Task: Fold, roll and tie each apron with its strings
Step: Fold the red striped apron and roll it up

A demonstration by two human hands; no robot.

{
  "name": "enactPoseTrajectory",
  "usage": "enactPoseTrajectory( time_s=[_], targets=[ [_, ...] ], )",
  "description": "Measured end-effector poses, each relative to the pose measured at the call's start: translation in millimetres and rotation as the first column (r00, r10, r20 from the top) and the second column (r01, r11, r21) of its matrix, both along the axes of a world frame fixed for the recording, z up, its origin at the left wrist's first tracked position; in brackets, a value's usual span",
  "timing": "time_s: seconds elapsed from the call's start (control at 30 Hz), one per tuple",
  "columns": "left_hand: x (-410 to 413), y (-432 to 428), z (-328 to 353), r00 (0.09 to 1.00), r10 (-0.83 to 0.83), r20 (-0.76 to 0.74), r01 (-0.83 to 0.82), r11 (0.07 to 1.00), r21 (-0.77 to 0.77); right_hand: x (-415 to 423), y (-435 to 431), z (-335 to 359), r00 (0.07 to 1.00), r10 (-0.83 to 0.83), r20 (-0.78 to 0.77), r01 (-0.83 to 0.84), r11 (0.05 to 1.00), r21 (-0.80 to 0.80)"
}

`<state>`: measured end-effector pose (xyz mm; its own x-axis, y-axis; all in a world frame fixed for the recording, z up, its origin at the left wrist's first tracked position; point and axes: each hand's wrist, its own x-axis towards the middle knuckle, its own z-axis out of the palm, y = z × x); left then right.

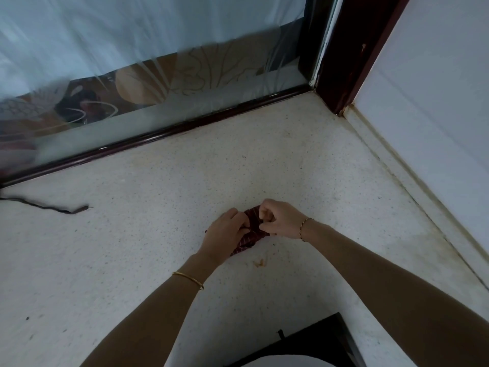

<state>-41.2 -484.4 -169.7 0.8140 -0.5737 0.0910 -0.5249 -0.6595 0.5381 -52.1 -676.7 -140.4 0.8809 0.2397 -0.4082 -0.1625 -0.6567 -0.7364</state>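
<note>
A small rolled bundle of dark red apron (253, 229) with thin white stripes lies on the speckled white floor (158, 247), mostly covered by both hands. My left hand (225, 233) grips its left side, fingers curled over the cloth. My right hand (277, 219) is bunched at the bundle's right top, fingers and thumb pinching something thin at the roll, probably a string; the string itself is hidden. A dark strip (47, 206), perhaps an apron string, lies loose on the floor at the far left.
A frosted glass door (158, 88) in a dark red frame (172, 131) runs along the back. A white wall (436, 115) with a raised skirting closes the right side. A black object (317, 337) sits at the bottom edge. A small orange scrap (260, 263) lies near the bundle.
</note>
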Motion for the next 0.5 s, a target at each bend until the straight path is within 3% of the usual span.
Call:
enactPoseTrajectory(
  time_s=[0.13,0.27,0.37,0.5],
  targets=[
    [-2.3,-1.4,-0.6,1.0,0.01,-0.005,-0.01,1.0,0.006,0.4,4.3,-4.5,0.986,0.161,0.042,-0.15,0.968,-0.2],
    [-1.5,0.5,1.7,1.0,0.016,-0.025,-0.016,1.0,0.005,-1.3,6.8,-3.8,0.975,0.189,0.118,-0.14,0.931,-0.337],
    [0.7,1.0,4.4,0.998,0.054,-0.044,-0.054,0.998,0.012,0.7,7.0,-6.6,0.963,0.196,0.185,-0.117,0.922,-0.368],
    [2.9,4.2,6.8,0.994,0.068,-0.086,-0.061,0.994,0.086,4.4,-0.7,-10.7,0.975,0.169,0.143,-0.104,0.92,-0.379]
  ],
)
